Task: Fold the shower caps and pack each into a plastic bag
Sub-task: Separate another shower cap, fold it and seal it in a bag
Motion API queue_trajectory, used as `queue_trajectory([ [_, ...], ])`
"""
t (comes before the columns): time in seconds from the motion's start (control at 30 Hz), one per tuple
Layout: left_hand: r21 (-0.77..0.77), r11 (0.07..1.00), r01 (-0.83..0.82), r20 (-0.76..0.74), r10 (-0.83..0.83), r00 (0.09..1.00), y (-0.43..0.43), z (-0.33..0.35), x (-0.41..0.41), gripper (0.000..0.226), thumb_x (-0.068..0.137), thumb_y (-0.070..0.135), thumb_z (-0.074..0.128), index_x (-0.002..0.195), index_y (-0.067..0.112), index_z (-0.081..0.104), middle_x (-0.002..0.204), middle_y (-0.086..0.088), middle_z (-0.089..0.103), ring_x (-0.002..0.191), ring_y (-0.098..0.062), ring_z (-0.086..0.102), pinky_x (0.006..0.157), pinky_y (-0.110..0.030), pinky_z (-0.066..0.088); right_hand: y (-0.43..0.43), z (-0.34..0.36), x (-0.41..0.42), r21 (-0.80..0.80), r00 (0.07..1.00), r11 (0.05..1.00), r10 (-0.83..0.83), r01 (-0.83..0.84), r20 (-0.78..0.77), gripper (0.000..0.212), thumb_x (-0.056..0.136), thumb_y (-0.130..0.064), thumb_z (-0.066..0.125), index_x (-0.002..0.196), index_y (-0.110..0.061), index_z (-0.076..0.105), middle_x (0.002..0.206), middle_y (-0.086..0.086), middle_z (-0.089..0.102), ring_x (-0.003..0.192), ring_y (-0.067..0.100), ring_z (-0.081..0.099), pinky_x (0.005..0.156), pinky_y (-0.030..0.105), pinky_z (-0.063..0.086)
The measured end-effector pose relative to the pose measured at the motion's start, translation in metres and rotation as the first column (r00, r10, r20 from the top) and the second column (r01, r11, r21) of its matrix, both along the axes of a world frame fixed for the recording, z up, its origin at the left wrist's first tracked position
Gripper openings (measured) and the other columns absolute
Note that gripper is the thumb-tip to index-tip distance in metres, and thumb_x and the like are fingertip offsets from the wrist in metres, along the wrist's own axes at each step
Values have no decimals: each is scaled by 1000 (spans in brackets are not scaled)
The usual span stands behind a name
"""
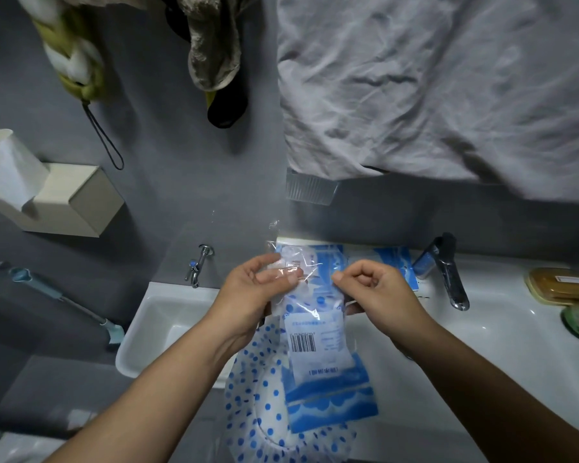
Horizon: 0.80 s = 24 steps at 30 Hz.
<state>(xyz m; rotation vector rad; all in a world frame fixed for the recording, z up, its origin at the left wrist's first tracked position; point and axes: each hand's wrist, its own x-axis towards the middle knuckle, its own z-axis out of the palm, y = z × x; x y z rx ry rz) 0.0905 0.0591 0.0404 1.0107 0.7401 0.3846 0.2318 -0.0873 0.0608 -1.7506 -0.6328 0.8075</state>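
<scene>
Between both hands I hold a clear plastic bag (pixel 315 315) with a white barcode label; a folded shower cap shows through it. My left hand (pixel 251 289) pinches the bag's upper left part between thumb and fingers. On the bag's right edge my right hand (pixel 368 285) is closed in a pinch. Below the hands lies an open white shower cap with blue dots (pixel 258 406). Blue-printed packets (pixel 331 399) rest on it, and more blue packets (pixel 395 262) lie behind my right hand on the counter.
A white sink basin (pixel 154 315) with a small tap (pixel 198 265) sits at left. A dark faucet (pixel 448 272) and a soap dish (pixel 559 282) stand on the white counter (pixel 502 322) at right. A tissue box (pixel 61 198) hangs on the wall.
</scene>
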Motion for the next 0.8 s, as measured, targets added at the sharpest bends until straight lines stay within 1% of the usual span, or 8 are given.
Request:
queue_trajectory([
  [0.13, -67, 996, 54, 0, -54, 999, 3, 0, -2, 27, 81, 0, 71, 108, 2, 72, 94, -12, 79, 79, -19, 76, 71, -33, 63, 5, -1, 0, -36, 999, 999, -19, 20, 32, 13, 91, -19, 64, 87, -7, 67, 81, 12, 74, 70, 15, 68, 59, 25, 58],
  [0.23, -129, 987, 100, -3, -101, 995, 10, -5, -2, 19, 90, 6, 63, 105, 8, 75, 105, -17, 77, 90, -28, 72, 86, -49, 57, 6, -2, 2, -43, 997, 997, -72, 71, -25, 14, 91, -14, 63, 83, -2, 63, 82, 13, 74, 73, 22, 70, 56, 31, 59],
  [0.33, -76, 992, 100, -81, -106, 991, 13, -11, -2, 19, 92, 7, 63, 100, 14, 79, 108, -23, 74, 96, -34, 66, 97, -53, 47, 6, -3, 4, -33, 991, 997, -77, 74, -108, 9, 89, -9, 65, 84, -5, 59, 68, 11, 68, 60, 17, 61, 49, 28, 53],
  [0.47, 49, 989, 137, -105, -131, 986, 14, -16, -2, 17, 92, 12, 66, 98, 19, 80, 102, -26, 67, 95, -37, 47, 83, -55, 34, 3, -8, 14, -19, 973, 1000, -18, 14, -232, 22, 90, -5, 62, 106, -19, 67, 67, 6, 65, 55, 13, 53, 49, 30, 49],
  [0.57, 55, 978, 200, -29, -199, 980, 18, -12, -2, 16, 87, 12, 70, 98, 18, 80, 100, -23, 71, 90, -36, 51, 81, -53, 41, 1, -11, 19, 96, 916, 995, 56, -19, -397, 31, 94, 1, 51, 87, -17, 75, 75, 8, 68, 55, 12, 54, 45, 27, 46],
  [0.63, 55, 972, 229, 10, -230, 973, 23, -7, -4, 18, 79, 10, 69, 91, 17, 81, 91, -14, 77, 79, -27, 69, 72, -39, 58, -1, -13, 22, 163, 861, 986, 60, 27, -504, 43, 95, 6, 41, 76, -12, 75, 78, 13, 70, 57, 17, 57, 47, 27, 48],
  [0.7, 64, 964, 260, 29, -262, 965, 27, -5, -6, 19, 75, 9, 67, 86, 16, 82, 87, -11, 79, 74, -18, 74, 66, -29, 60, -3, -15, 25, 185, 828, 981, 63, 50, -557, 46, 95, 7, 35, 72, -5, 73, 76, 18, 70, 63, 23, 62, 52, 28, 52],
  [0.8, 161, 938, 306, -41, -303, 952, 29, -14, -5, 14, 82, 11, 70, 87, 18, 82, 95, -12, 78, 86, -33, 62, 72, -42, 49, -4, -18, 26, 135, 842, 990, 116, -52, -527, 31, 93, -9, 43, 82, 1, 69, 87, 25, 72, 78, 30, 68, 63, 35, 56],
])
